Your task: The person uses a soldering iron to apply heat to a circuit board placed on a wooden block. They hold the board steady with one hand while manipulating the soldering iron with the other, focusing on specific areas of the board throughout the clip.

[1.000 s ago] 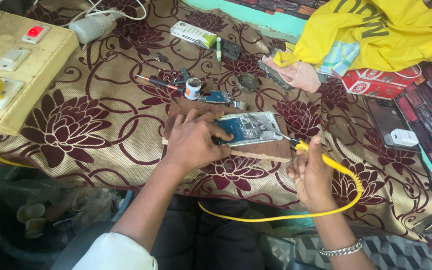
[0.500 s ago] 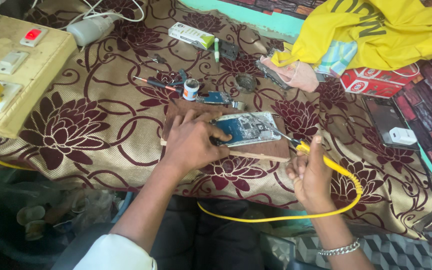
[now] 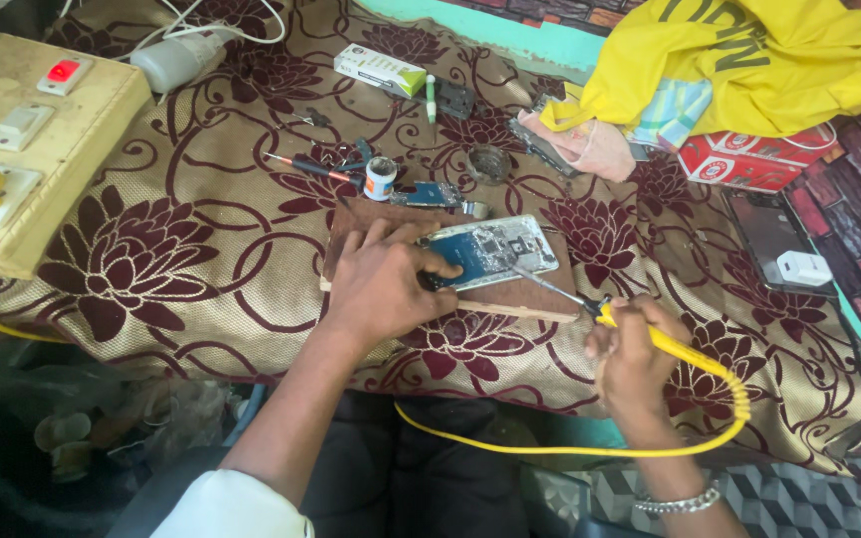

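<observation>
the right hand (image 3: 633,351), lower right of centre, is closed around a yellow-handled soldering iron (image 3: 590,304) whose metal tip touches an opened phone with exposed blue circuit board (image 3: 495,249). the left hand (image 3: 381,284), at centre, presses flat on the phone's left end, fingers spread, gripping nothing. the phone lies on a brown wooden board (image 3: 525,295) atop a maroon floral cloth (image 3: 151,239). a yellow cord (image 3: 570,450) loops below.

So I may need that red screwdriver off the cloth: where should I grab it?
Grip the screwdriver by its red handle, the thicker half toward the phone board, coming from above. It lies flat on the cloth, thin dark tip pointing left. Come in from the left: a small jar and dark tools crowd the handle end.
</observation>
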